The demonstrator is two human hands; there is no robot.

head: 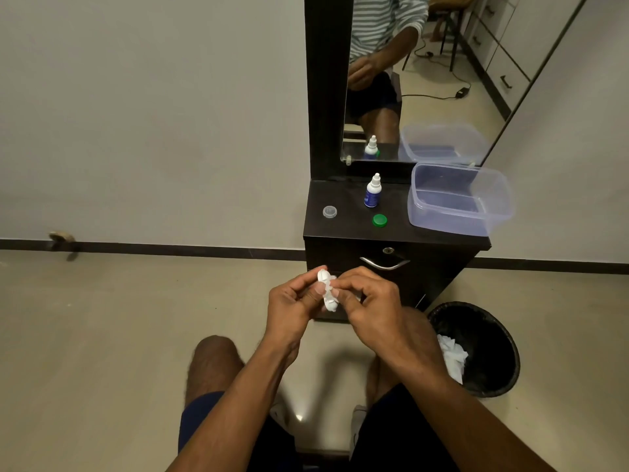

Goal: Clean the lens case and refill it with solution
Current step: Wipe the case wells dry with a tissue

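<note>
Both hands meet in front of the dark cabinet, holding a small white lens case (327, 290) between them. My left hand (292, 306) grips it from the left with thumb and fingers. From the right, my right hand (369, 301) pinches it at the middle. Most of the case is hidden by fingers. On the cabinet top (343, 226) stand a white-and-blue solution bottle (373, 191), a green cap (379, 220) and a clear cap (329, 211), both lying loose.
A clear plastic tub (459, 199) sits at the right of the cabinet top, below a mirror (425, 80). A black bin (476, 349) with crumpled white tissue stands on the floor at right. My knees are below the hands.
</note>
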